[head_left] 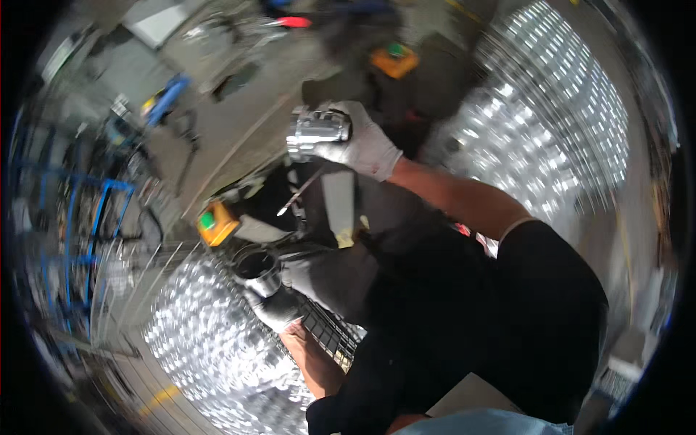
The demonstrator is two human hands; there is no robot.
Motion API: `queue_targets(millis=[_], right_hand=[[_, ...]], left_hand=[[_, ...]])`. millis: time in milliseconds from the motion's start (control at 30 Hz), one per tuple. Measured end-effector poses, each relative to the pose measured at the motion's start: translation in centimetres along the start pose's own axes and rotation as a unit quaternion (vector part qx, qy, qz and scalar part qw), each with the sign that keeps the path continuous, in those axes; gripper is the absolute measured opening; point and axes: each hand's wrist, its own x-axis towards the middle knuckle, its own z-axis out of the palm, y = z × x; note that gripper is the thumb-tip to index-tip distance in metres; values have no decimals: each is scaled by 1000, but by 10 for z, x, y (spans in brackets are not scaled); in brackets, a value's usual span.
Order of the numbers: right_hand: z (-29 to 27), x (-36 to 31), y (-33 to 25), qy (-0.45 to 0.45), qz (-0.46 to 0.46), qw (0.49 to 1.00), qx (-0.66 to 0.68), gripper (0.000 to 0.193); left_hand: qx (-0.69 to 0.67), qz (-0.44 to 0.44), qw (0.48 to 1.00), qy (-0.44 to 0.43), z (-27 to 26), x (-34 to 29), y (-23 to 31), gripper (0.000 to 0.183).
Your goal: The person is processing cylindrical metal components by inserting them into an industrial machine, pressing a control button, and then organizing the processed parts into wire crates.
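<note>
A: Where are the parts, and how's each grip?
B: You've got a shiny, ribbed silver metal cylinder (316, 132) in your white-gloved right hand (362, 148), out ahead on its side. Fingers over the top, thumb along the near wall — grip spread to the part's girth, closed around it.
A: And the left?
B: Your white-gloved left hand (274, 308) grasps a silver metal cup (267, 283) from below, dark mouth up, nearer your body. Far fingers hidden; can't tell how far they wrap.
A: Why hold them that way?
B: My read: side wrap for a smooth round wall, low hold to carry weight and keep the mouth clear. The heaps of glinting metal pieces — left (217, 348) and right (522, 138) — probably sit there for easy reach.
</note>
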Motion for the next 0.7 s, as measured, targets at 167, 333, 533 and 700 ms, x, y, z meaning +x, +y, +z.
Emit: queue_targets(millis=[167, 333, 533, 700], right_hand=[[-216, -42, 61, 112, 108, 965, -211, 63], [-373, -90, 104, 165, 373, 810, -422, 70], [-433, -141, 203, 54, 403, 804, -433, 83], [-418, -139, 271, -78, 392, 765, -504, 62]], left_hand=[[187, -18, 981, 53, 24, 9, -32, 50], [23, -61, 997, -45, 58, 24, -51, 51], [54, -55, 993, -92, 105, 51, -66, 57], [50, -88, 984, -148, 130, 63, -48, 52]])
